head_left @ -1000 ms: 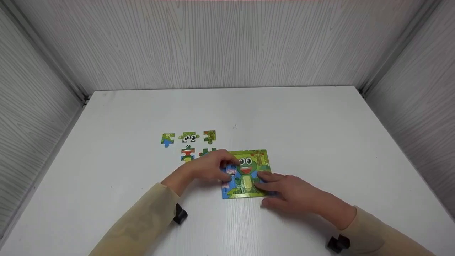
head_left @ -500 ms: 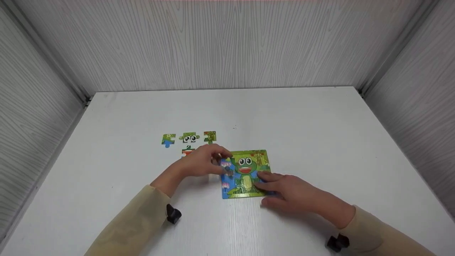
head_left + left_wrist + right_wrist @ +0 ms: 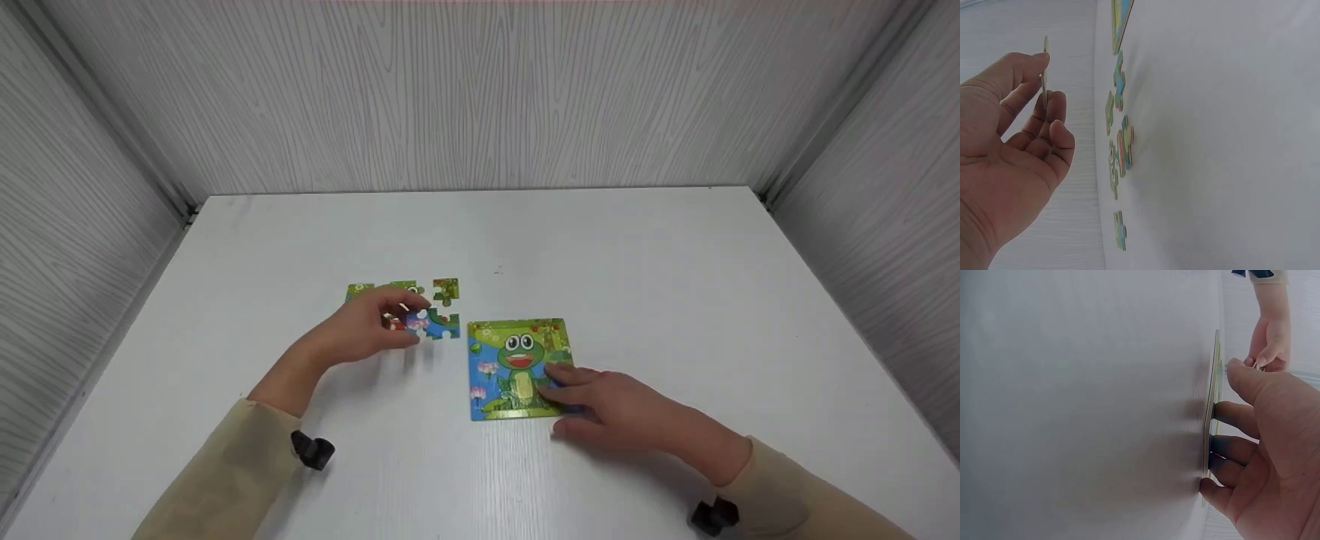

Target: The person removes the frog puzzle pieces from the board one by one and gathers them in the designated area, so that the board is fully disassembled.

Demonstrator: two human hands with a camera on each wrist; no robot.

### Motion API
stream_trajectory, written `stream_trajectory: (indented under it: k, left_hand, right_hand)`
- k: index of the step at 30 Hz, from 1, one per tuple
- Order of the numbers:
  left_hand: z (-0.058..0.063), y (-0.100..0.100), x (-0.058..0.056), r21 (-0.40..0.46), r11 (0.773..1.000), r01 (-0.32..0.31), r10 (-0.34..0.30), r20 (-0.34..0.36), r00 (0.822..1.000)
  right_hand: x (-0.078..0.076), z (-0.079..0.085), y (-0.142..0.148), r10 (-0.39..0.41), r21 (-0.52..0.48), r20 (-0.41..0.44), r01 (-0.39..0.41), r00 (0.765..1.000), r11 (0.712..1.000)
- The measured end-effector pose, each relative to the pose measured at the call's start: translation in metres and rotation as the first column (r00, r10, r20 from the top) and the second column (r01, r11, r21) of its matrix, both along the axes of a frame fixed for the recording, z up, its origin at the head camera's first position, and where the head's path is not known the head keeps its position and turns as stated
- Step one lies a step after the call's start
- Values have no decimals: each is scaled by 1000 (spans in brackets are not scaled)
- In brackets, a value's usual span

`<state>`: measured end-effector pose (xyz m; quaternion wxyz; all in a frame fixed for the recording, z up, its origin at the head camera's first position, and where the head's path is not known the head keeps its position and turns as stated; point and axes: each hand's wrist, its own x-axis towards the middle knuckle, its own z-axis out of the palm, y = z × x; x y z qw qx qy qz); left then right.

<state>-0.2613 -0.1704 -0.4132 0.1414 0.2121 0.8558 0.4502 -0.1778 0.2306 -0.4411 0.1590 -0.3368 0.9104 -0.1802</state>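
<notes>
My left hand (image 3: 349,330) pinches a jigsaw piece (image 3: 416,322) with blue and pink flower artwork between thumb and fingertips. In the left wrist view this piece (image 3: 1045,79) is seen edge-on, raised off the table. To the right lies a square puzzle board (image 3: 486,381) with a smiling green frog picture. On its right side rest the fingers of my right hand (image 3: 626,409), spread and gently bent. The right wrist view shows these fingertips touching the thin board (image 3: 1211,391), with the thumb held away from it.
Several loose jigsaw pieces lie left of the board, including a corner piece (image 3: 446,290) and a blue-green one (image 3: 445,327). My left hand partly covers others, such as an eyes piece (image 3: 405,285). The white table (image 3: 637,262) is bounded by grey wood-grain panels (image 3: 480,97).
My left hand has moved left, away from the board to above the loose pieces, with the flower jigsaw piece now plainly visible in its fingers. The right hand and the board stay put.
</notes>
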Motion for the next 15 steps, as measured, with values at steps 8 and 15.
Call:
stream_trajectory:
  k: [8,15]
  left_hand:
    - [-3,-31,-1,-37,997,-70,68,-38,997]
    - [-5,-50,-1,-81,991,-105,102,-43,994]
  right_hand:
    - [1,0,1,-5,-1,5,5,1000,1000]
    - [0,-1,1,-10,13,2,10,1000,1000]
